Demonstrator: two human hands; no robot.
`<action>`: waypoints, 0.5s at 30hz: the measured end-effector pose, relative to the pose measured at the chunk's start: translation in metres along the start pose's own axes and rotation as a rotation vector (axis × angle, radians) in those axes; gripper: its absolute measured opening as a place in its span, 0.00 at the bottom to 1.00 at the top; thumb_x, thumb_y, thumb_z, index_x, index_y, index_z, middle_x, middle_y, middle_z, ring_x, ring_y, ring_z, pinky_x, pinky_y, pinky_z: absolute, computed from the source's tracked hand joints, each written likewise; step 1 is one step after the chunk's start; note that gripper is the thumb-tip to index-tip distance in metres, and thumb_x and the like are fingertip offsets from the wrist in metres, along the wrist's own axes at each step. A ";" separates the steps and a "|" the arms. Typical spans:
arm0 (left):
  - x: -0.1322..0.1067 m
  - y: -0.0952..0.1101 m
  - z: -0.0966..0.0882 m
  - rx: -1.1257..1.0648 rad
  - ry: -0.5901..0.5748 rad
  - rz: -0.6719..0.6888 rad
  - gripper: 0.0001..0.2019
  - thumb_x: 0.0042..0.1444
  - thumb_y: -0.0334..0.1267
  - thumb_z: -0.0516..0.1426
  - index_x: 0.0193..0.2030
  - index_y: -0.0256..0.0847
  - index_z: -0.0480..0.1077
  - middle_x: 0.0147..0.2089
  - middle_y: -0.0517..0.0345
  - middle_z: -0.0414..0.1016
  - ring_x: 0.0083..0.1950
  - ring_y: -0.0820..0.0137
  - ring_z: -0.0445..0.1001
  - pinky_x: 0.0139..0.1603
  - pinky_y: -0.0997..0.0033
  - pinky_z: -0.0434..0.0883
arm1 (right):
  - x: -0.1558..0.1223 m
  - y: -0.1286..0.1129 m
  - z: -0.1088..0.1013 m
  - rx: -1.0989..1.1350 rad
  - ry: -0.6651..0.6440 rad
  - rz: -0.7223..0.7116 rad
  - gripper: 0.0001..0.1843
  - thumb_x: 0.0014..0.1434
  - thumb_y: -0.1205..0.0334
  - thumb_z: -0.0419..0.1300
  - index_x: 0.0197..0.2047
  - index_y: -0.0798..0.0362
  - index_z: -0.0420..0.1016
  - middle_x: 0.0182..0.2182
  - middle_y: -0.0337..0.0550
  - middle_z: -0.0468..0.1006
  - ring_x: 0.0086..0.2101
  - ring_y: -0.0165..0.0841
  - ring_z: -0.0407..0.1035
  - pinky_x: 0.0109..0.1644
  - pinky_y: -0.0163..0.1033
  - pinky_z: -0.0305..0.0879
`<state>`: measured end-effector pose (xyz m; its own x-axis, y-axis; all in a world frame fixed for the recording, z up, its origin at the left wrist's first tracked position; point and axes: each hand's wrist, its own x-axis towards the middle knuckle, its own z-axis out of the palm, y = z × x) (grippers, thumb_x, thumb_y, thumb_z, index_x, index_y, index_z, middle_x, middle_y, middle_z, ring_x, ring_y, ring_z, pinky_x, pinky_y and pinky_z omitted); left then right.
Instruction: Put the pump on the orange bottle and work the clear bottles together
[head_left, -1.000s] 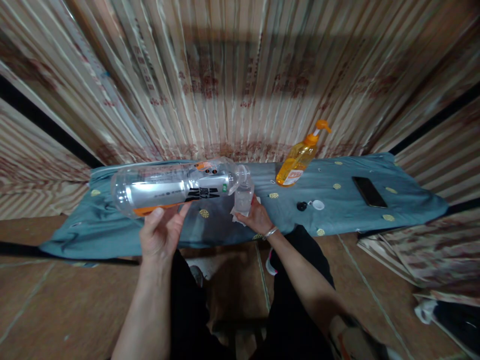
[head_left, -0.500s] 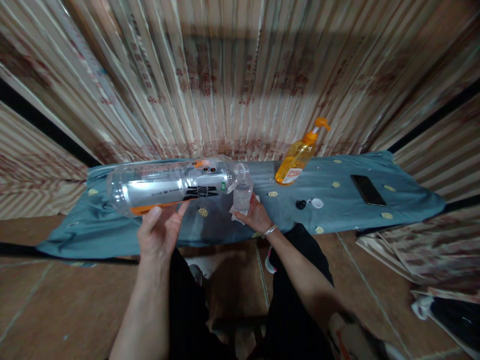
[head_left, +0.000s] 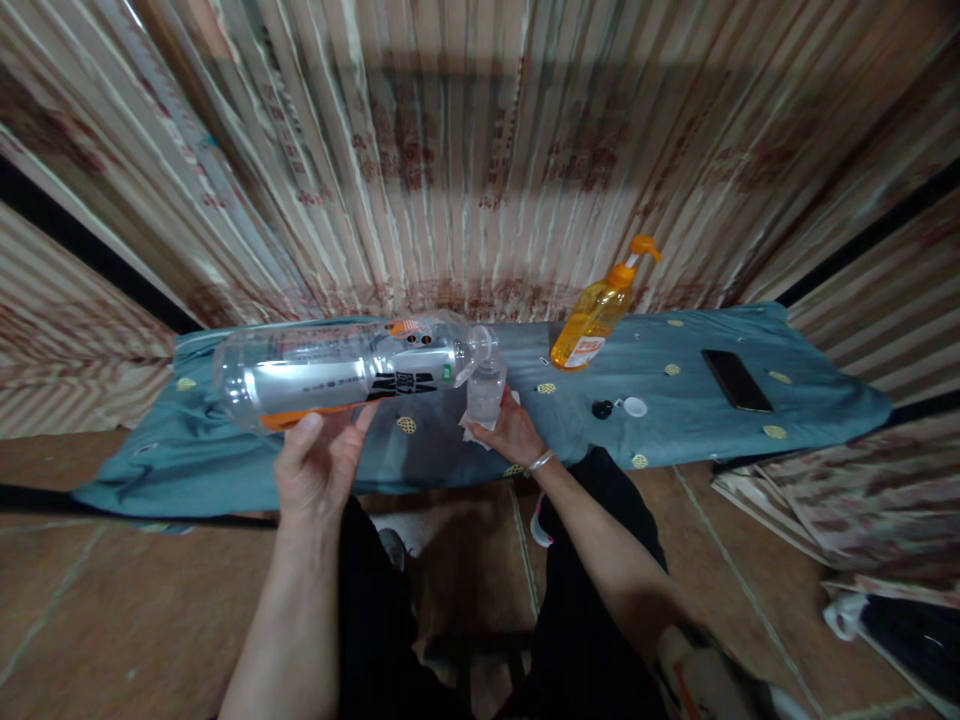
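Observation:
My left hand (head_left: 319, 460) is closed around the underside of a large clear plastic bottle (head_left: 315, 370) with a silver, black and orange label. The bottle lies almost level in the air, its mouth pointing right. Right at that mouth stands a small clear bottle (head_left: 486, 392), which my right hand (head_left: 514, 430) grips from the right side. A white tissue (head_left: 474, 436) shows beneath the small bottle. Clear liquid seems to be inside the small one; how full it is I cannot tell. Fingers behind both bottles are partly hidden.
An orange pump bottle (head_left: 592, 320) stands at the back on the teal cloth (head_left: 420, 470). To its right lie a small black cap with a white lid (head_left: 634, 407) and a dark phone (head_left: 736, 380). A pleated curtain (head_left: 465, 150) hangs behind.

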<state>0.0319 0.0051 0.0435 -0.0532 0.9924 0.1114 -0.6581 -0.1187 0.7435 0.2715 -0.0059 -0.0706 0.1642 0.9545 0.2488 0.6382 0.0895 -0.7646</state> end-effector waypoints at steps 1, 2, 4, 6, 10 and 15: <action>0.000 0.000 0.000 0.002 -0.002 0.001 0.18 0.33 0.42 0.74 0.34 0.52 0.77 0.37 0.63 0.82 0.57 0.56 0.76 0.58 0.52 0.74 | 0.000 0.000 0.000 -0.003 0.004 -0.007 0.37 0.50 0.58 0.69 0.61 0.53 0.60 0.47 0.52 0.81 0.47 0.46 0.78 0.49 0.47 0.75; 0.000 0.000 0.001 0.003 -0.004 0.002 0.18 0.34 0.42 0.74 0.35 0.52 0.77 0.38 0.63 0.83 0.58 0.56 0.75 0.59 0.51 0.74 | 0.000 0.000 0.000 -0.008 0.006 -0.015 0.37 0.50 0.58 0.69 0.60 0.53 0.61 0.47 0.51 0.81 0.46 0.45 0.79 0.49 0.47 0.75; -0.001 0.000 0.001 0.009 -0.007 0.005 0.19 0.35 0.41 0.73 0.36 0.52 0.77 0.40 0.62 0.83 0.59 0.55 0.75 0.59 0.50 0.74 | 0.000 0.001 0.000 -0.023 0.006 -0.023 0.36 0.50 0.58 0.68 0.60 0.53 0.61 0.46 0.51 0.81 0.45 0.45 0.79 0.48 0.46 0.75; -0.001 0.000 0.001 0.017 -0.007 0.010 0.19 0.36 0.41 0.73 0.37 0.52 0.77 0.42 0.60 0.83 0.60 0.54 0.74 0.59 0.48 0.73 | 0.000 0.001 0.001 -0.033 0.003 -0.019 0.37 0.50 0.58 0.68 0.60 0.54 0.60 0.47 0.51 0.81 0.45 0.45 0.79 0.48 0.46 0.75; -0.001 0.000 0.001 0.017 0.002 0.011 0.20 0.35 0.41 0.73 0.38 0.52 0.78 0.41 0.61 0.83 0.60 0.54 0.74 0.59 0.48 0.74 | 0.000 0.000 0.000 -0.013 0.000 -0.003 0.36 0.50 0.58 0.69 0.60 0.53 0.61 0.46 0.51 0.81 0.46 0.46 0.79 0.48 0.47 0.75; -0.001 0.000 0.001 0.001 0.010 -0.002 0.20 0.33 0.41 0.74 0.35 0.52 0.78 0.39 0.62 0.83 0.59 0.55 0.75 0.58 0.52 0.75 | 0.000 -0.001 0.000 -0.016 0.005 -0.004 0.37 0.50 0.57 0.69 0.60 0.55 0.60 0.47 0.53 0.81 0.47 0.46 0.78 0.50 0.48 0.75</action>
<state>0.0327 0.0044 0.0439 -0.0592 0.9929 0.1035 -0.6575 -0.1168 0.7444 0.2707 -0.0063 -0.0693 0.1655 0.9527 0.2550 0.6507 0.0888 -0.7541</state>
